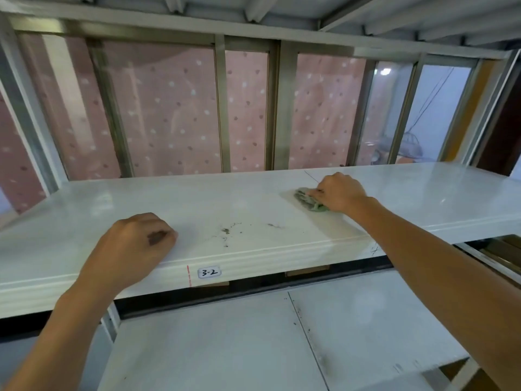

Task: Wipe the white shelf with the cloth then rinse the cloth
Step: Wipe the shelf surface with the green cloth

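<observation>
The white shelf [197, 201] runs across the middle of the view, glossy, with a "3-2" label on its front edge. My right hand [339, 193] presses a crumpled green cloth [306, 200] flat on the shelf's right half; most of the cloth is hidden under my fingers. My left hand [135, 244] rests as a closed fist on the shelf's front edge at the left, holding nothing. Dark dirt specks [228, 235] and a smudge [275, 225] lie on the shelf between my hands.
Behind the shelf is a metal-framed window [220, 108] with a pink dotted curtain. A lower white shelf [352, 320] with grime along a seam sits below. Another shelf's underside [253, 7] hangs overhead. Upright posts stand at both ends.
</observation>
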Demonstrator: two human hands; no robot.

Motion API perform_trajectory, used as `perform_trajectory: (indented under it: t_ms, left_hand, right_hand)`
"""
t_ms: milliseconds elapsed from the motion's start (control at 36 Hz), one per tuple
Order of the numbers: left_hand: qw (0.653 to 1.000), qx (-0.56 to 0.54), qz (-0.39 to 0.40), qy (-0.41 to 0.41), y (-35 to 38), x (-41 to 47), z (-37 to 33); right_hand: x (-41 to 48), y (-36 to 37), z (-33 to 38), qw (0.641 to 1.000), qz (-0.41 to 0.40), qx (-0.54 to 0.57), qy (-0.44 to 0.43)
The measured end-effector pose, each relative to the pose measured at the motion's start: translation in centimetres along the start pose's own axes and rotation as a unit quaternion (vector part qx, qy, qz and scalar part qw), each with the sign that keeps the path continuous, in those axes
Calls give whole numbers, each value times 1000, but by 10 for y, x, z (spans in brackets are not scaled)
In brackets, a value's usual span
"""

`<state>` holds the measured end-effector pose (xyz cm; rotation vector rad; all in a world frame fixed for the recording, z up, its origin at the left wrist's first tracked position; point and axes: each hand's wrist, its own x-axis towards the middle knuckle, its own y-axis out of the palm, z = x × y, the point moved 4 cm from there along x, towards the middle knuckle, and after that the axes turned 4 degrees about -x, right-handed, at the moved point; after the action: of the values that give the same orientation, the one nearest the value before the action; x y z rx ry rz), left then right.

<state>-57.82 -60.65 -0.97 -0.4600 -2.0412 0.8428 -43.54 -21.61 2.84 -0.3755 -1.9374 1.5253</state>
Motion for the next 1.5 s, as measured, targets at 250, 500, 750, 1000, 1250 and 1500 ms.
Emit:
perform_trajectory:
  t_ms: [250,500,750,1000,1250,1500]
  left_hand:
    - [1000,4,-5,19,-2,-3,-6]
    - [999,3,-11,35,-7,-9,0]
    - [999,10,-19,45,-18,-21,3]
    - [996,23,-36,77,-20,-31,2]
    - [996,13,-40,73,-27,-38,6]
    - [996,20,-46,76,-35,-46,18]
  right_hand:
    - [-42,0,-45,998,-10,-37,42]
    - [-70,-1,-12,995,1,-50,81]
    - [-79,-12,34,997,21,-48,55]
    - [-94,-18,91,994,8,-88,-69]
    - [-93,-23,127,984,45,-20,-171]
    - [-96,-29,175,974,14,-26,-222]
